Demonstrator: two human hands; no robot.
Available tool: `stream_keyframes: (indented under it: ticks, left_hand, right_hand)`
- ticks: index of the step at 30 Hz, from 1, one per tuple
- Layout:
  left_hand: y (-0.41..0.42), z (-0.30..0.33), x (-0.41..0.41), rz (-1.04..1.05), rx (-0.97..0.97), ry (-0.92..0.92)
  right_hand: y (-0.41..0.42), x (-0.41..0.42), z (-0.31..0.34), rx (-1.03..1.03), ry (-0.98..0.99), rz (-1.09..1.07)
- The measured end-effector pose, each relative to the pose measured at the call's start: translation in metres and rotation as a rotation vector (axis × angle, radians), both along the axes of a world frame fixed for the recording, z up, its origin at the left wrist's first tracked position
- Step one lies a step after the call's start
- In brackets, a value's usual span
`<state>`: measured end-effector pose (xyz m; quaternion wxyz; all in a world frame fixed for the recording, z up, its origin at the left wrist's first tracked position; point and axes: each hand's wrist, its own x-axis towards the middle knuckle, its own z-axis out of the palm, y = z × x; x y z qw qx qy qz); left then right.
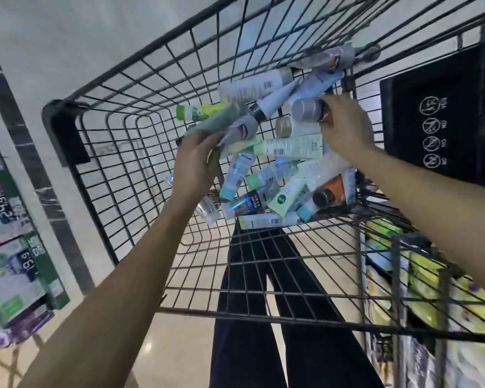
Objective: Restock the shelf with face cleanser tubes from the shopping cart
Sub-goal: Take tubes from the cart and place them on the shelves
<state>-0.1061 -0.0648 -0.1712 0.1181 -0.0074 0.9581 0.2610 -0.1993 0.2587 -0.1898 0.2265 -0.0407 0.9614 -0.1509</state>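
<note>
Black wire shopping cart point(140, 152) fills view, mixed pile of face cleanser tubes point(277, 169) heaped at its 3 o'clock corner. Left hand point(196, 163) at 9 o'clock of pile, fingers curled round bundle of pale green and grey tubes point(224, 124). Right hand point(345, 127) at 2 o'clock of pile, fingers pinching grey-capped tube point(307, 110) near cart wall. Black sign with white round icons point(437, 130) on cart at 3 o'clock. Blurred shelf with price tags point(14, 233) at 9 o'clock.

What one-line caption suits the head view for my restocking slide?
Both hands reach into a wire shopping cart: left hand holds tubes, right hand grips a grey-capped tube.
</note>
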Motion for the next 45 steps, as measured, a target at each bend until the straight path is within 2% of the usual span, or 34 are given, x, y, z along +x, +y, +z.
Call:
stream_keyframes:
  ticks: [4,6,10,16,23,30,35,40,45]
  left_hand:
    - [0.018,0.033,-0.013,0.352,0.377,-0.152]
    - [0.024,0.044,-0.018,0.498,0.505,-0.209]
    - [0.028,0.059,-0.02,0.633,0.662,-0.249]
    - [0.033,0.1,-0.014,0.819,0.914,-0.369]
    - [0.047,0.187,-0.008,0.985,1.042,-0.379]
    - [0.064,0.287,-0.003,0.975,1.106,-0.362]
    - [0.076,0.36,0.011,0.897,1.157,-0.356]
    - [0.078,0.413,0.021,0.849,1.197,-0.379]
    - [0.072,0.455,0.037,0.661,1.296,-0.482]
  right_hand:
    - [-0.007,0.016,0.02,-0.127,-0.066,-0.011]
    - [-0.012,0.023,0.03,-0.154,-0.101,-0.016]
    - [-0.019,0.036,0.047,-0.24,-0.125,-0.104]
    - [-0.022,0.05,0.084,-0.329,-0.029,-0.218]
    - [-0.027,0.071,0.184,-0.614,0.055,-0.404]
    - [-0.033,0.088,0.284,-0.821,0.088,-0.569]
    - [-0.043,0.107,0.365,-1.097,0.024,-0.629]
    - [-0.048,0.12,0.407,-1.266,-0.027,-0.744]
    - [-0.048,0.143,0.448,-1.516,-0.103,-0.827]
